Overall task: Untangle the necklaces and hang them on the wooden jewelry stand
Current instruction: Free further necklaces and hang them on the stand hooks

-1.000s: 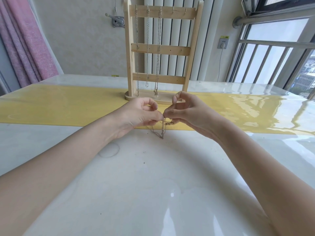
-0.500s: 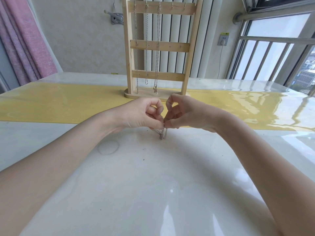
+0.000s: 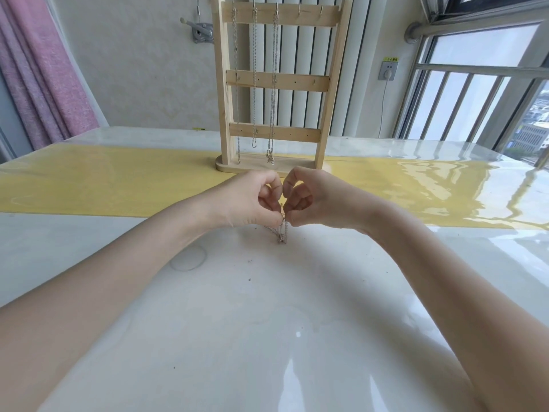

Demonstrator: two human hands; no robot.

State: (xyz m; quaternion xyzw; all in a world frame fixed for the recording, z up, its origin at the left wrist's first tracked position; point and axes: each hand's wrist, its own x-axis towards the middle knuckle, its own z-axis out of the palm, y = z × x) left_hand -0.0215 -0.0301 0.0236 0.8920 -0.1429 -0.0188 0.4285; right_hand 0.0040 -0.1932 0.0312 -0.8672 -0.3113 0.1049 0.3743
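Wooden stand (image 3: 274,84) w/ 3 chains behind hands, L hand (image 3: 246,200) & R hand (image 3: 312,200) fingers pinching tangled necklace (image 3: 280,231), yellow runner (image 3: 104,179).

The chain (image 3: 281,231) tangle is too fine to resolve; stand (image 3: 276,84) top cropped.

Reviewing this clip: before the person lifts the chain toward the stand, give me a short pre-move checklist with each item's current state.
1. Left hand pinches the tangled chain: ok.
2. Right hand pinches it too: ok.
3. Chain untangled: cannot tell; strands bunch together below the fingertips.
4. Free hook on the wooden jewelry stand: ok; the two rightmost top hooks look bare.
5. Hung necklaces clear of those hooks: ok; three chains hang on the left hooks.
6. Stand upright on the yellow runner: ok.
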